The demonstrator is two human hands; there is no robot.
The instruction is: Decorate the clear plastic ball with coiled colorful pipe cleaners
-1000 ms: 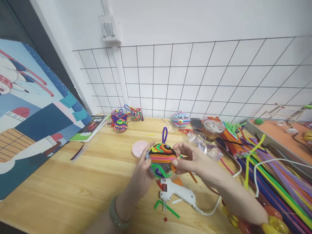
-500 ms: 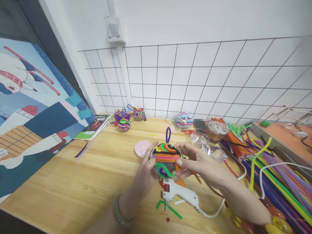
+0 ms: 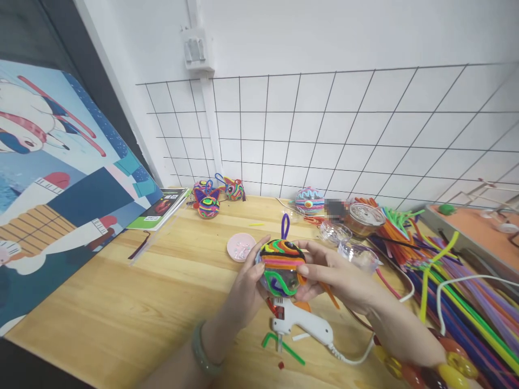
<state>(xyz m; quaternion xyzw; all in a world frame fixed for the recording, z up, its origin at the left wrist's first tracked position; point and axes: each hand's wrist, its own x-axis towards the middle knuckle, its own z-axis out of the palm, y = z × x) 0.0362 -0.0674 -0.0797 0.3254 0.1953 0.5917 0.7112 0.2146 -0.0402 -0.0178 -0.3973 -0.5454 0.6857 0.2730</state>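
Observation:
Between my two hands is a clear ball (image 3: 283, 273) partly covered with coloured pipe cleaners, a purple loop (image 3: 285, 226) standing on its top. My left hand (image 3: 248, 283) cups its left side, thumb on the front. My right hand (image 3: 328, 270) grips the right side, its thumb pressing the end of the pink and orange rows. A loose orange pipe cleaner (image 3: 331, 297) trails from that side below my right hand. Just under the ball, a white hot glue gun (image 3: 310, 322) lies on the table beside a bent green pipe cleaner (image 3: 286, 350).
A pink dish (image 3: 233, 248) of small beads sits left of the ball. Finished balls (image 3: 208, 206) stand at the back left, and a striped ball (image 3: 309, 201) at the back. Clear shells (image 3: 357, 255) and many pipe cleaners (image 3: 478, 297) lie right, near the glue gun's white cord (image 3: 352, 359).
The whole view has shifted slightly, so everything appears a little farther right. Both hands keep the same hold on the ball.

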